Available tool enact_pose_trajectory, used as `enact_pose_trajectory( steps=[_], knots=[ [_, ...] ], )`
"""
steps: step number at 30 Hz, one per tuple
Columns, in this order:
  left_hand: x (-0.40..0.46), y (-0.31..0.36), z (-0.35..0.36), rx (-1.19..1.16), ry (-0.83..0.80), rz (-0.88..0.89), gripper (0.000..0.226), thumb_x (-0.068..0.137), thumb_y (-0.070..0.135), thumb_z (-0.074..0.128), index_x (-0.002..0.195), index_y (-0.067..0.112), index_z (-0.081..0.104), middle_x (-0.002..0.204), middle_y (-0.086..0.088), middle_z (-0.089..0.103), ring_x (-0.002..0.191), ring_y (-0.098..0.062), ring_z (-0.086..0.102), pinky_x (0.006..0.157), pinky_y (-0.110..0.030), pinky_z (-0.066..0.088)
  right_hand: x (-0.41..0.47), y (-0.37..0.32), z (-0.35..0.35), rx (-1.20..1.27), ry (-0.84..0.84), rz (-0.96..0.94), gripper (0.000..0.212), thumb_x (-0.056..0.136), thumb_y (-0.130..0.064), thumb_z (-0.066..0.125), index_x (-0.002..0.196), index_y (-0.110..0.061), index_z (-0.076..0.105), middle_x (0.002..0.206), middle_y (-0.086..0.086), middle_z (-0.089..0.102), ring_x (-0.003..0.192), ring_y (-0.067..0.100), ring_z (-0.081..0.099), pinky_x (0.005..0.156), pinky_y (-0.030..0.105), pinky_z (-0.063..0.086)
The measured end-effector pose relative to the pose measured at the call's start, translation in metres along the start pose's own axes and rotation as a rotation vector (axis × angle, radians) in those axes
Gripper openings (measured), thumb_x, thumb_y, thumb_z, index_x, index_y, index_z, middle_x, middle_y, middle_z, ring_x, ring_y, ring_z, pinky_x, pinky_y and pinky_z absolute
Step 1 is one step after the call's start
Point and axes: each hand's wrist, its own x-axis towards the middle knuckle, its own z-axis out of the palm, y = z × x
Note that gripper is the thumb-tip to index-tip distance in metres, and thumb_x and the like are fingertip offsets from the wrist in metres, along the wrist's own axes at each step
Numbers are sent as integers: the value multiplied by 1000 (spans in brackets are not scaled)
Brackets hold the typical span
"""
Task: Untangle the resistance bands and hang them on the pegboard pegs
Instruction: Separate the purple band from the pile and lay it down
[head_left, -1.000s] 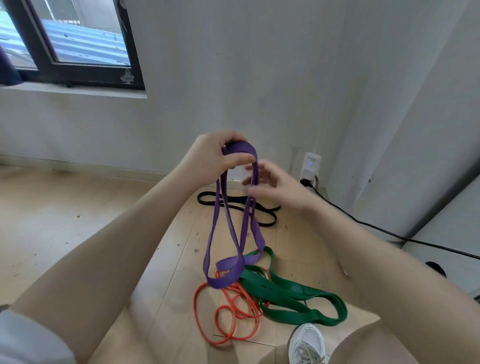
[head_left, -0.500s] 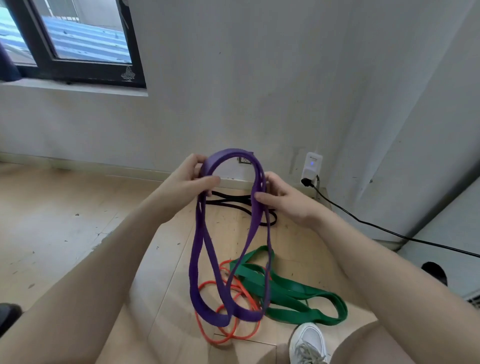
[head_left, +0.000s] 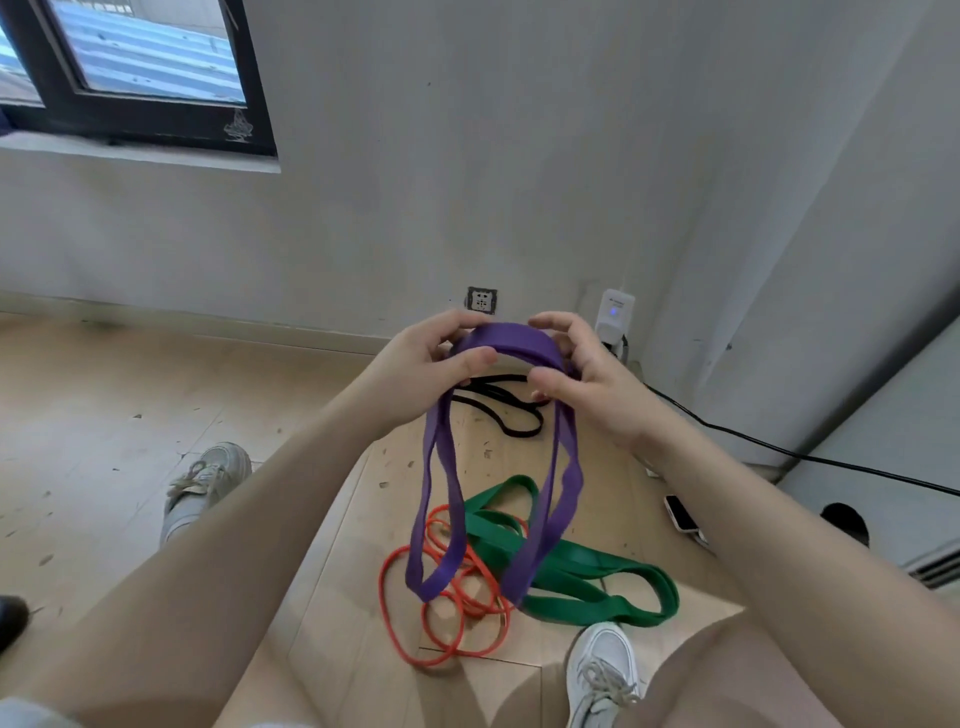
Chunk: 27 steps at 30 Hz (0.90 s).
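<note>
1. Band, purple (head_left: 501, 340): the left hand (head_left: 415, 374) and right hand (head_left: 587, 384) each close thumb and fingers on its top fold; two loops hang free above the floor (head_left: 130, 415).
2. Handling: probably light, soft, stretchy, slightly grippy.
3. Hold point: keep the flat top fold for hanging.
4. Remaining: orange band (head_left: 441, 618), green band (head_left: 582, 577) overlapping on floor; black band (head_left: 511, 410) apart.

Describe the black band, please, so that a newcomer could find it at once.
Start at the wall socket low on the grey wall. On the wooden floor just below it, behind the raised hands, lies the black band. It is thin and lies alone, apart from the orange band and green band.
</note>
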Motion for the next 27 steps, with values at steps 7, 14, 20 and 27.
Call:
enact_pose_trajectory(
  steps=[7, 14, 20, 27],
  knots=[
    [8, -3, 10, -19, 55, -39, 33, 94, 26, 48, 127, 22, 51, 90, 7, 60, 83, -9, 58, 82, -24, 46, 14, -9, -13, -368, 220, -130, 34, 88, -23, 60, 122, -23, 56, 105, -15, 58, 98, 5, 53, 86, 18, 41],
    [9, -3, 15, -51, 26, -50, 24, 96, 23, 43, 119, 29, 51, 91, 5, 62, 84, -11, 64, 81, -27, 52, 23, -17, -8, -419, 313, -173, 38, 88, -24, 62, 125, -23, 57, 106, -17, 55, 97, 5, 46, 82, 21, 34],
    [10, 0, 1, 189, -14, 28, 33, 97, 26, 42, 129, 26, 49, 93, 13, 60, 85, -2, 57, 79, -24, 44, 23, -16, -23, -514, 90, -143, 39, 88, -19, 62, 126, -23, 56, 97, -12, 54, 74, 1, 47, 72, 16, 37],
    [10, 0, 15, -4, 5, 24, 23, 95, 23, 46, 118, 28, 48, 94, 5, 62, 82, -9, 64, 80, -27, 51, 22, -14, -4, -307, 190, -104, 44, 87, -22, 63, 127, -23, 47, 108, -6, 58, 84, 16, 61, 80, 32, 51]
  ],
)
